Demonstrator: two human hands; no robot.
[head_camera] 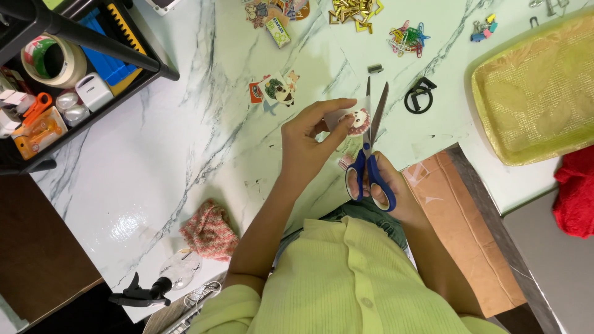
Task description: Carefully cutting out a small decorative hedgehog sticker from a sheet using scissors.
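1. The head view looks down at a white marble table (185,142) and two bare hands.
2. The left hand (307,145) holds a small sticker (354,121) with a cartoon animal on it. The thumb and fingers are pinched shut on the sticker, just above the table.
3. The right hand (387,185) holds scissors (371,148) with blue handles. Its fingers are through the handle loops and closed around them.
4. The scissor blades are a little apart and point away from the person. They sit just beside the sticker, at its right edge.
5. More animal stickers (275,89) lie on the table near the left hand.
6. Gold clips (354,11) and colourful paper clips (406,37) lie at the far side of the table.
7. A black clip (419,96) lies near the scissor tips.
8. A yellow-green tray (538,86) sits on the right, and a red cloth (576,192) lies next to it.
9. A black rack (93,68) on the left holds a roll of tape (52,59) and small tools.
10. A pink knitted cloth (210,229) lies on the table near the person's left arm.
11. A brown cardboard piece (464,229) lies under the right arm.
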